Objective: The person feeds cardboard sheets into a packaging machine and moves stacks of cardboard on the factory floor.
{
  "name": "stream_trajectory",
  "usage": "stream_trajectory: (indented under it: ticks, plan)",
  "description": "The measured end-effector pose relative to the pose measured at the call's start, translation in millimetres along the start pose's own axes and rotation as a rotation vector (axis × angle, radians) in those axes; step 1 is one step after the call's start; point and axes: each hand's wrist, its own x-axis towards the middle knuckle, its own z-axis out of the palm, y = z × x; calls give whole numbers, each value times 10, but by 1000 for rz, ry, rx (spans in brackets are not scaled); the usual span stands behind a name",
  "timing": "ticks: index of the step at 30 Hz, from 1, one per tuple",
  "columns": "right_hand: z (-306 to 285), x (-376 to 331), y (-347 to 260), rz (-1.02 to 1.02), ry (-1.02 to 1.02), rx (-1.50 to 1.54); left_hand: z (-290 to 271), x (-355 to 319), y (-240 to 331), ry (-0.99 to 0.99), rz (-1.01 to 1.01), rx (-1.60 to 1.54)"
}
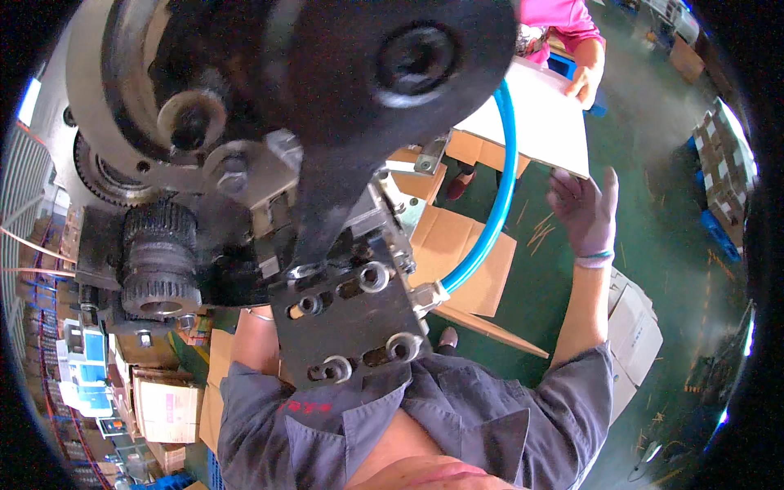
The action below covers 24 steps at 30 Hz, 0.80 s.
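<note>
Purple-gloved, the right hand (586,214) has an open grip — fingers spread against the near edge of a white board (535,114) at far right. Another person's hand (584,82) holds its far edge. A blue hose (490,220) curves left of it, by the black machine (327,147). Left hand hidden — grip unknowable.

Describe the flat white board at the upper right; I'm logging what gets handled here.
The flat white board looks like cardboard, plain, pale and rigid. It lies tilted above the green floor. The person's gloved right hand touches its near edge; another person's hand grips the far edge. A blue hose crosses before it.
</note>
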Motion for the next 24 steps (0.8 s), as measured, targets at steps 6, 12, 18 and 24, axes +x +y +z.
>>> stream_trajectory:
  ticks: [6,12,18,24]
  plan:
    - [536,-90,52,-81,-84,-76,-127,-19,-161,-37,43,-52]
    - [406,-596,295,-229,-39,-96,-114,113,-353,-46,123,-114]
    - [250,-1364,157,-335,-13,-208,40,160,-275,-2,220,-119]
    - [216,-1772,185,-354,46,-307,110,202,-292,-1,282,-139]
